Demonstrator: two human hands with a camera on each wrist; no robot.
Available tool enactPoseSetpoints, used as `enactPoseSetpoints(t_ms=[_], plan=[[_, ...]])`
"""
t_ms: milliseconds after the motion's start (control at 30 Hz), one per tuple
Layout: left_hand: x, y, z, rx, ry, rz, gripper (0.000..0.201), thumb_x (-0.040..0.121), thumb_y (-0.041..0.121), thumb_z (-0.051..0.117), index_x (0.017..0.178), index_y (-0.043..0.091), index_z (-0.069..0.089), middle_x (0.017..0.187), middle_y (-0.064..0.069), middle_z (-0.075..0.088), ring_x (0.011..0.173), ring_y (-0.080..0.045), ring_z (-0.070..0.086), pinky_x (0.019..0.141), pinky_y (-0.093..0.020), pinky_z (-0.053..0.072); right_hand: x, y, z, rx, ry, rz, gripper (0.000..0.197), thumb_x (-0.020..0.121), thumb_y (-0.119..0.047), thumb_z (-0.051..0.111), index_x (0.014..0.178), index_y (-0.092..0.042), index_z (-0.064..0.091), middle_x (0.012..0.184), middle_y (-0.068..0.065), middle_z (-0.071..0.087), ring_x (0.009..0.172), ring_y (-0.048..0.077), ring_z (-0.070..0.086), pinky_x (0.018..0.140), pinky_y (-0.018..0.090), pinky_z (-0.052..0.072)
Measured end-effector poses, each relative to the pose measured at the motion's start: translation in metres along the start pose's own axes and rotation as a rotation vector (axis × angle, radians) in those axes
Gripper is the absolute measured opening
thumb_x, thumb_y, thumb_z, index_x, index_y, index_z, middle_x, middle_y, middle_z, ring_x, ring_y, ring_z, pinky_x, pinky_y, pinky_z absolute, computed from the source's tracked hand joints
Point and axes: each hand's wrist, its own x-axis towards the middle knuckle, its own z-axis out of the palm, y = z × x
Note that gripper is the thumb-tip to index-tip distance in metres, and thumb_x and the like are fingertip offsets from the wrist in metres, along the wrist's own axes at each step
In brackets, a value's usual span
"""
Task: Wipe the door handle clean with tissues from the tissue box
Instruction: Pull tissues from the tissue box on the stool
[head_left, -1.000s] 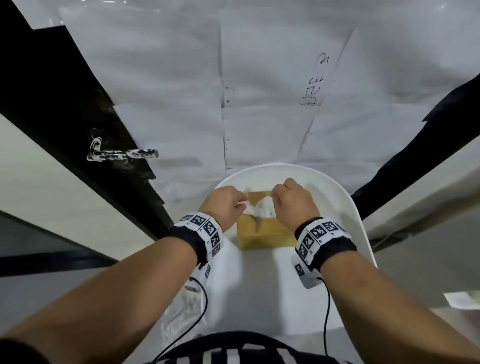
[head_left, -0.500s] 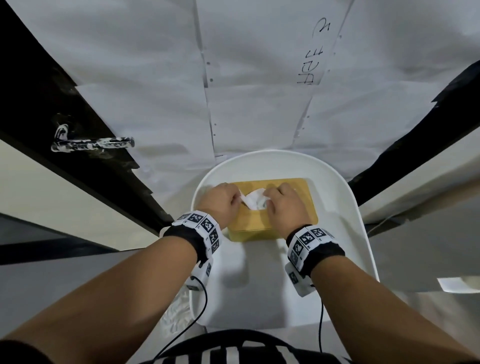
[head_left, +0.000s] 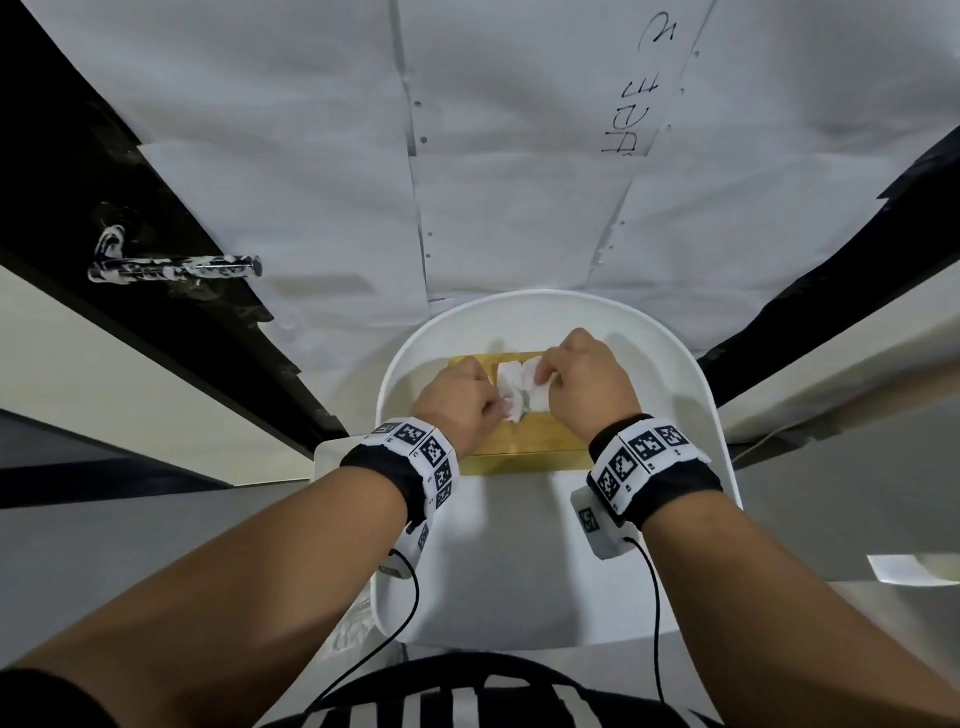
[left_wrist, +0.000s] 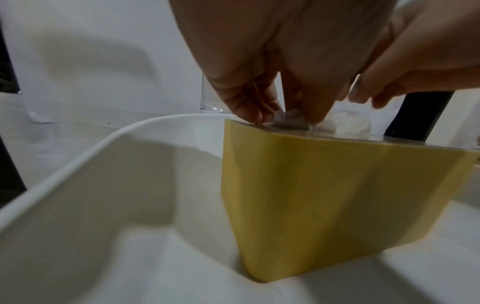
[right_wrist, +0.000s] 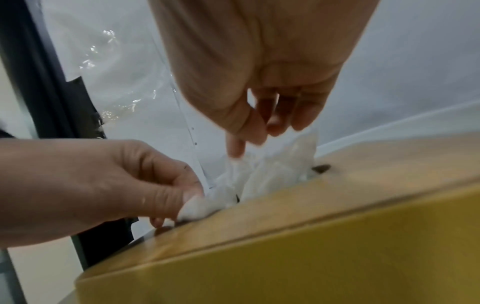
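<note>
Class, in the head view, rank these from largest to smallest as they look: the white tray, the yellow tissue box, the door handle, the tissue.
1. white tray
2. yellow tissue box
3. door handle, farther off, so true size unsure
4. tissue

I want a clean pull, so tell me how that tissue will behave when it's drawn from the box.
Likely floppy and light: the tissue crumples between the left hand and right hand. It may tear if yanked. The yellow tissue box might lift with it.

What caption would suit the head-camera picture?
Both hands, left and right, pinch a tissue from the yellow tissue box.
</note>
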Motion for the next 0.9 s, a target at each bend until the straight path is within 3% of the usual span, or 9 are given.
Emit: enactPoseSetpoints(t_ms=[100,167,333,400,500,633,733,800,900], plan=[[0.000,0.003,0.001,-0.069,0.055,0.003,0.017,0.088,0.024,0.060,0.101,0.018,0.069,0.107,-0.001,0.054,0.101,-0.023,0.054,0.087,-0.030,0.044,-0.002,-0.003,-0.003,-0.200,-0.222,-0.014,0.031,0.079,-0.008,0.051,0.090,-0.026,0.074,0.101,0.006,0.051,0.097,0.029,0.049,0.082,0.037,0.045],[-0.001,0.007,0.003,-0.112,0.078,0.036,0.028,0.087,0.012,0.057,0.112,0.020,0.066,0.111,-0.004,0.055,0.104,-0.025,0.053,0.085,-0.026,0.041,-0.004,-0.008,0.000,-0.261,-0.318,-0.002,0.032,0.082,-0.012,0.050,0.101,-0.028,0.071,0.107,0.006,0.049,0.105,0.028,0.048,0.085,0.038,0.046],[-0.001,0.008,0.007,-0.019,0.034,0.009,0.027,0.091,0.022,0.051,0.111,0.017,0.069,0.115,-0.007,0.051,0.102,-0.028,0.053,0.086,-0.031,0.045,-0.001,-0.019,-0.002,-0.327,-0.427,-0.027,0.033,0.082,-0.002,0.046,0.105,-0.016,0.064,0.111,0.009,0.057,0.104,0.030,0.055,0.086,0.040,0.050],[-0.002,0.007,0.008,-0.017,0.056,-0.003,0.027,0.091,0.028,0.053,0.105,0.014,0.071,0.115,-0.009,0.050,0.098,-0.029,0.055,0.085,-0.036,0.047,0.000,-0.018,-0.003,-0.316,-0.439,-0.033,0.032,0.081,0.000,0.045,0.103,-0.015,0.064,0.108,0.008,0.060,0.101,0.030,0.058,0.084,0.038,0.051],[-0.002,0.005,0.011,-0.031,0.070,0.019,0.025,0.090,0.024,0.055,0.103,0.012,0.073,0.114,-0.011,0.050,0.097,-0.030,0.055,0.087,-0.039,0.047,0.001,-0.018,-0.001,-0.349,-0.434,-0.031,0.029,0.082,-0.001,0.047,0.103,-0.010,0.064,0.109,0.012,0.059,0.103,0.030,0.057,0.084,0.037,0.049],[-0.002,0.001,0.015,-0.049,0.103,0.031,0.023,0.090,0.021,0.055,0.096,0.008,0.073,0.109,-0.012,0.052,0.093,-0.033,0.055,0.084,-0.041,0.048,0.008,-0.016,-0.008,-0.218,-0.419,0.052,0.028,0.085,0.000,0.044,0.110,-0.005,0.056,0.111,0.015,0.062,0.104,0.032,0.057,0.085,0.035,0.046],[-0.001,0.001,0.015,-0.056,0.096,0.020,0.024,0.090,0.020,0.055,0.099,0.007,0.073,0.110,-0.012,0.052,0.096,-0.032,0.055,0.086,-0.041,0.048,0.012,-0.009,-0.011,-0.140,-0.330,0.097,0.025,0.086,0.000,0.044,0.108,-0.006,0.054,0.105,0.015,0.063,0.097,0.032,0.058,0.075,0.031,0.042],[-0.002,0.002,0.015,-0.067,0.098,0.019,0.023,0.091,0.020,0.055,0.103,0.008,0.071,0.113,-0.012,0.052,0.098,-0.031,0.055,0.087,-0.041,0.048,0.010,-0.007,-0.010,-0.099,-0.324,0.091,0.020,0.089,-0.008,0.049,0.107,-0.011,0.057,0.107,0.011,0.056,0.096,0.028,0.057,0.076,0.027,0.039],[-0.003,0.002,0.013,-0.105,0.112,0.004,0.024,0.089,0.018,0.057,0.112,0.015,0.063,0.117,-0.008,0.051,0.103,-0.029,0.054,0.089,-0.040,0.047,0.006,-0.008,-0.006,-0.086,-0.414,0.095,0.021,0.088,-0.025,0.059,0.108,-0.019,0.057,0.115,0.005,0.038,0.095,0.022,0.053,0.089,0.031,0.043]])
